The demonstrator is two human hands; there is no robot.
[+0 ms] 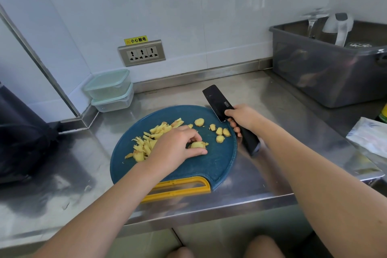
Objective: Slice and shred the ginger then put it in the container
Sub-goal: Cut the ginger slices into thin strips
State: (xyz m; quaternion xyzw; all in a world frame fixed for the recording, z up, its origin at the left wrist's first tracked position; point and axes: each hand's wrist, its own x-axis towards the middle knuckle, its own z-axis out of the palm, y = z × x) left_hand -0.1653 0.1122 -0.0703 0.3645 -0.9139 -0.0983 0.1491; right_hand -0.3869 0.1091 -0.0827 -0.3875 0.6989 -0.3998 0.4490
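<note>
At the far left of the frame a dark bag [21, 132] is seen on the steel counter [62, 174]. Right of it, in the corner against the wall, two clear lidded containers [109, 90] are stacked one on the other, with a triple wall socket [142, 53] set above them.

In the middle of the frame a round blue cutting board [209, 165] is laid on the counter, its yellow handle [180, 188] turned towards the lower edge. A heap of cut ginger strips [144, 144] is spread over the left part of the board, partly hidden under the left hand [173, 148]. A small ginger piece [198, 144] is pinched by that hand near the board's centre, fingertips curled over it and thumb beneath it. Further right, near the board's upper right rim, several loose ginger chunks [219, 132] are scattered, apart from both hands.

Just right of these chunks, the handle of a black cleaver [217, 102] is gripped by the right hand [243, 118]. The blade is pointed towards the upper left, over the board's upper right rim.

At the upper right a grey plastic tub [326, 73] is placed against the wall, and a white kettle [339, 27] can be made out inside it. A crumpled pale bag [368, 136] is seen at the right edge.
</note>
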